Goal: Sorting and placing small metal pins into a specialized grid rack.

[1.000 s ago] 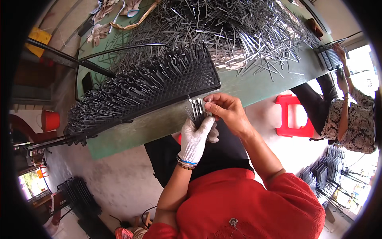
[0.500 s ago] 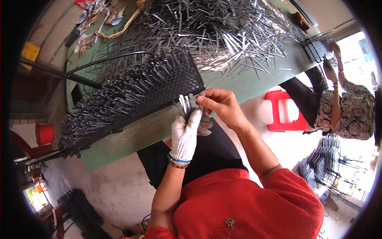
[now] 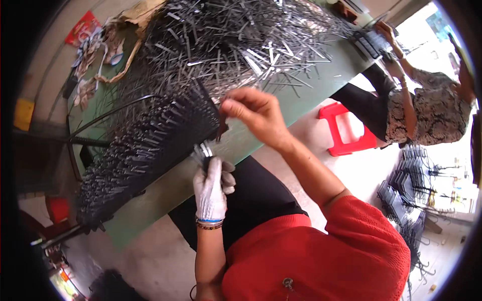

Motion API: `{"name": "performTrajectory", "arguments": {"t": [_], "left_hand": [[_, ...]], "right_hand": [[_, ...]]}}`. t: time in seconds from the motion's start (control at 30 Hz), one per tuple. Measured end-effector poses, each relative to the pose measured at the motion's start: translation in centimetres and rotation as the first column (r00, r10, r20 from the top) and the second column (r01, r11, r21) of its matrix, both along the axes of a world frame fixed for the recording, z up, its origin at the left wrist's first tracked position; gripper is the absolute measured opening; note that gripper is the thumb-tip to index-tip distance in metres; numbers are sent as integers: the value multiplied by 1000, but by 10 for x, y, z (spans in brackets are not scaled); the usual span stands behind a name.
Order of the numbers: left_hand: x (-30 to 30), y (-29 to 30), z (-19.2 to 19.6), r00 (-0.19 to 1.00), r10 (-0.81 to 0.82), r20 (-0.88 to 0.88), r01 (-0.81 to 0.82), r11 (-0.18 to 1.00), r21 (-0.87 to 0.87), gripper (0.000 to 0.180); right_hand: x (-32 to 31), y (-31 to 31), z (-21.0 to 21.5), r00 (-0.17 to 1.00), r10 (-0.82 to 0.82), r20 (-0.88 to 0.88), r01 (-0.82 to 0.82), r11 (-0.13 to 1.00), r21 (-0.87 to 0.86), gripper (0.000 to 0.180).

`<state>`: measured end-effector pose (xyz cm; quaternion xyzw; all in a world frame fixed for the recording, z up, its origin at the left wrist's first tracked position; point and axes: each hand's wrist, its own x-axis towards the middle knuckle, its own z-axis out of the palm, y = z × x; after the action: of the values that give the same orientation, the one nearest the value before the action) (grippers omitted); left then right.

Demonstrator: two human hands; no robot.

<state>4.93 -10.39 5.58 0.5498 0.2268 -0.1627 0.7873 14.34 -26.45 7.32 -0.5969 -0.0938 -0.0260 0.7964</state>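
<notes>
My left hand [image 3: 211, 193], in a white knitted glove, is closed round a small bundle of flat metal strips [image 3: 204, 151] whose ends stick up past the fingers. Bare and pinching, my right hand [image 3: 258, 115] holds a dark metal strip [image 3: 221, 129] between thumb and fingertips at the right end of a black perforated rack [image 3: 205, 111]. Dense rows of similar strips [image 3: 133, 155] stand in the rack's holes, tilted, over most of its length. Whether the pinched strip touches the rack I cannot tell.
A large heap of loose strips [image 3: 216, 42] covers the far part of the green table [image 3: 296, 108]. Gloves [image 3: 85, 90] and torn brown paper lie far left. At right, a co-worker [image 3: 427, 105] handles a dark rack beside a red stool [image 3: 346, 130]; more racks [image 3: 406, 185] stand on the floor.
My right hand has left the bundle and moved up and left to the rack's end with a strip. My left hand has shifted left and lower, still holding its strips. The view has turned slightly.
</notes>
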Motion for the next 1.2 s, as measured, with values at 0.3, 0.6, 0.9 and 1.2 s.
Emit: {"name": "performTrajectory", "arguments": {"t": [0.3,0.6,0.9,1.2], "left_hand": [[0,1,7,999,-16,-28,7,961,-276,15],[7,9,-3,997,51,-55,-69,908,-413,20],[9,11,-5,997,19,-80,-46,937,-346,25],[10,15,-3,998,-26,-55,5,935,-355,27]], "right_hand": [[58,13,13,926,-24,378,141,948,-284,16],[80,26,-5,899,5,439,194,892,-408,15],[86,25,-6,930,5,368,159,895,-416,14],[81,25,-8,906,13,423,221,838,-499,14]]}}
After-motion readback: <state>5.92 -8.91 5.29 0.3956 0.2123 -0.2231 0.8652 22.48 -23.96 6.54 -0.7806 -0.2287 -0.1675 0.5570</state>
